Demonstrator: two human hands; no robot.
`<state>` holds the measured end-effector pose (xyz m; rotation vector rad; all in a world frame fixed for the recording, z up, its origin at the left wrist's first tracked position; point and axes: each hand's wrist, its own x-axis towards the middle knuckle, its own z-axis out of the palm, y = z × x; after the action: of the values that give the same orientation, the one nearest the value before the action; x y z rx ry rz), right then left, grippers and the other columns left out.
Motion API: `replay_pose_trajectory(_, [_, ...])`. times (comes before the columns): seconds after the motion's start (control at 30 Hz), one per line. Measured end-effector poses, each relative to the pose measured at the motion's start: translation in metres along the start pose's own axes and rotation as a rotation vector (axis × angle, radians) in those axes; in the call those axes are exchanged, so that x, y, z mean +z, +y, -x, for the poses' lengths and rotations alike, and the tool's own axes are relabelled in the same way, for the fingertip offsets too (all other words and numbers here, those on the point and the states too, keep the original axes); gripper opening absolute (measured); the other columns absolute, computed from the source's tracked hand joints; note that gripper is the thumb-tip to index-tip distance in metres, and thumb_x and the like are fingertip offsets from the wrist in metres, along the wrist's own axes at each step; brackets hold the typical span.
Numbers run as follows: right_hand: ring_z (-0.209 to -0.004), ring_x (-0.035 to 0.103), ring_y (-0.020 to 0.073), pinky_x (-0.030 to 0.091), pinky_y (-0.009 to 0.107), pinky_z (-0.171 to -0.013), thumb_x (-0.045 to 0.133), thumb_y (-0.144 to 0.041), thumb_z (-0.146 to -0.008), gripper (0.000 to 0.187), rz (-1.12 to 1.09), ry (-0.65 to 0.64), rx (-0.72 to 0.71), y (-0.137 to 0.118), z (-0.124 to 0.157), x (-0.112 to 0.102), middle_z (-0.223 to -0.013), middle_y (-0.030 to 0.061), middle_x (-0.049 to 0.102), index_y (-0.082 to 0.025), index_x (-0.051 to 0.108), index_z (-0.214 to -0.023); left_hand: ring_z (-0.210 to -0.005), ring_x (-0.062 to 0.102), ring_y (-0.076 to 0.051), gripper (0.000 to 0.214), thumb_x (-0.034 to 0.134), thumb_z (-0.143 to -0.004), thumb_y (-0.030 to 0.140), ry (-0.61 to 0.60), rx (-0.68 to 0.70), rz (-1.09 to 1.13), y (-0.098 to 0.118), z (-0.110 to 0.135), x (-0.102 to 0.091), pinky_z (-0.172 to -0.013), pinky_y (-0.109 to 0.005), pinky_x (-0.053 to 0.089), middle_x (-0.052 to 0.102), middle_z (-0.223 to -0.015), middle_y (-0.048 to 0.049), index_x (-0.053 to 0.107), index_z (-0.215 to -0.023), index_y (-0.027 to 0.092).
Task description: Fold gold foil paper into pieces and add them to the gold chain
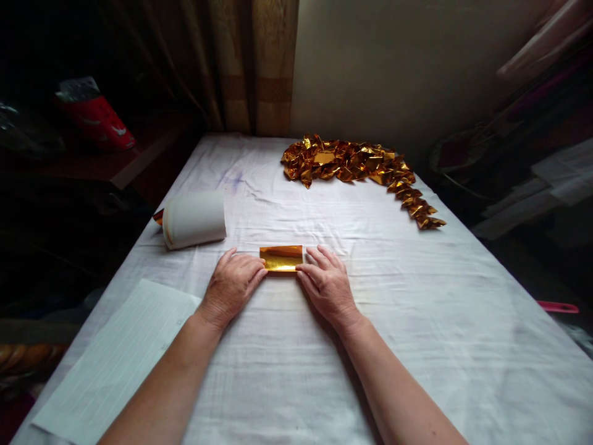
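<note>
A small rectangle of gold foil paper (281, 258) lies on the white cloth, its shiny side up and a darker band along its far part. My left hand (235, 279) pinches its near left corner between thumb and forefinger. At the near right corner, my right hand (327, 281) has thumb and forefinger closed on the edge, the other fingers resting on the cloth. Farther back lies a heap of folded gold foil pieces (345, 162), trailing off in a chain to the right.
A white cylinder (197, 217) lies on its side at the left, with gold foil showing at its far left end. Nearer me is a lined paper sheet (125, 355). White cloth (445, 334) covers the table. A red container (99, 120) stands on a dark side surface; a curtain (259, 68) hangs behind.
</note>
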<state>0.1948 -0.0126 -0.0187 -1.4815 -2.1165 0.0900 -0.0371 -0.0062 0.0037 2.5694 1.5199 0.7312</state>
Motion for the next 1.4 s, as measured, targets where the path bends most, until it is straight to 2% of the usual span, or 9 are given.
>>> replay_pose_trajectory(0.13, [-0.127,0.049,0.0309,0.036,0.053,-0.105,0.054,-0.032,-0.093,0.02,-0.051,0.021,0.047,0.002,-0.005,0.004,-0.126,0.0064,0.065,-0.025,0.072,-0.087,-0.099,0.064,-0.02,0.018,0.052,-0.095,0.03,0.022,-0.069,0.05,0.0,0.0,0.004,-0.101,-0.042,0.039,0.073,-0.101,-0.0028,0.065,-0.088,0.021])
replay_pose_trajectory(0.33, [-0.125,0.051,0.0318,0.037,0.055,-0.103,0.055,-0.032,-0.092,0.019,-0.085,-0.04,0.039,0.003,-0.017,0.001,-0.123,0.007,0.067,-0.024,0.069,-0.083,-0.101,0.06,-0.023,0.02,0.052,-0.093,0.03,0.067,-0.163,0.031,0.003,-0.002,0.008,-0.093,-0.041,0.044,0.07,-0.104,-0.0054,0.065,-0.081,0.021])
replay_pose_trajectory(0.7, [-0.126,0.051,0.0312,0.033,0.054,-0.105,0.059,-0.031,-0.087,0.016,-0.132,-0.013,0.088,0.002,-0.022,0.004,-0.123,0.0068,0.067,-0.023,0.062,-0.074,-0.102,0.058,-0.023,0.019,0.054,-0.091,0.03,0.065,-0.204,0.045,0.004,-0.003,0.009,-0.095,-0.04,0.042,0.068,-0.106,-0.0053,0.062,-0.077,0.021])
replay_pose_trajectory(1.13, [-0.128,0.049,0.0307,0.029,0.054,-0.108,0.058,-0.028,-0.085,0.013,-0.139,-0.017,0.174,-0.006,-0.021,0.005,-0.125,0.0061,0.066,-0.023,0.059,-0.073,-0.101,0.057,-0.025,0.022,0.058,-0.088,0.03,0.048,-0.279,-0.012,0.009,-0.009,0.013,-0.093,-0.043,0.043,0.067,-0.104,-0.006,0.057,-0.068,0.021])
replay_pose_trajectory(1.4, [-0.13,0.046,0.0299,0.026,0.053,-0.109,0.054,-0.026,-0.086,0.012,-0.107,-0.05,0.182,-0.01,-0.022,0.004,-0.126,0.0063,0.064,-0.023,0.057,-0.074,-0.099,0.057,-0.024,0.024,0.059,-0.088,0.033,0.052,-0.295,-0.002,0.005,-0.009,0.015,-0.092,-0.043,0.042,0.068,-0.104,-0.0054,0.06,-0.067,0.021])
